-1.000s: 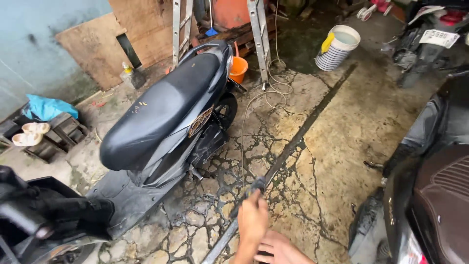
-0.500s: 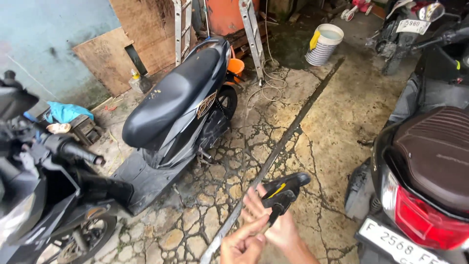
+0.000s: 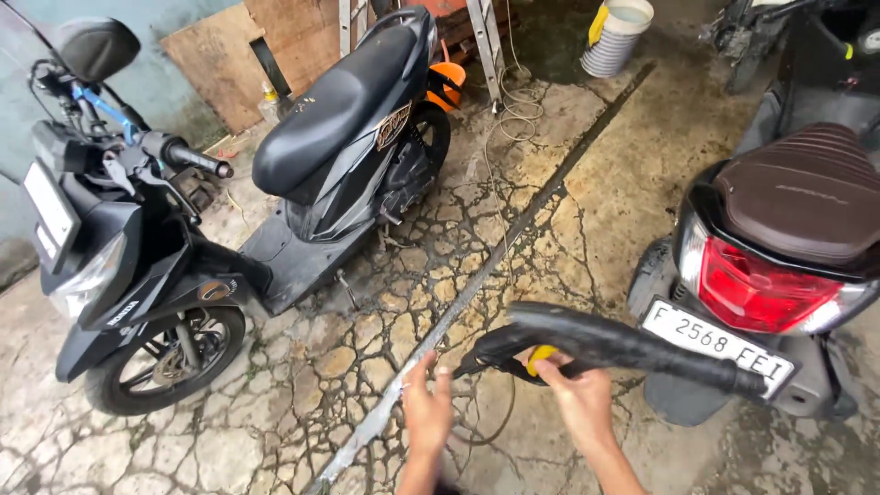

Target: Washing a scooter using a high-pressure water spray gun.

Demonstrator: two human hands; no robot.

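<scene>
My right hand (image 3: 576, 396) grips a black pressure-washer gun (image 3: 605, 346) with a yellow trigger, held level and pointing right over the cracked concrete floor. My left hand (image 3: 427, 410) hovers just left of it, fingers apart, holding nothing, close to the thin hose at the gun's rear end. A black scooter (image 3: 220, 202) stands on the left with its front wheel near me. A second scooter (image 3: 779, 238) with a brown seat and red tail light stands on the right, its rear just beyond the gun's tip.
A long dark groove (image 3: 513, 247) runs diagonally across the floor. At the back stand a white bucket (image 3: 620, 35), an orange bucket (image 3: 445, 84), an aluminium ladder (image 3: 486, 46), a coiled cord (image 3: 518, 110) and plywood boards (image 3: 229, 55) against the wall.
The view has pulled back and tilted, showing the black scooter's front. The washer gun has been raised and turned level; my left hand has come off it.
</scene>
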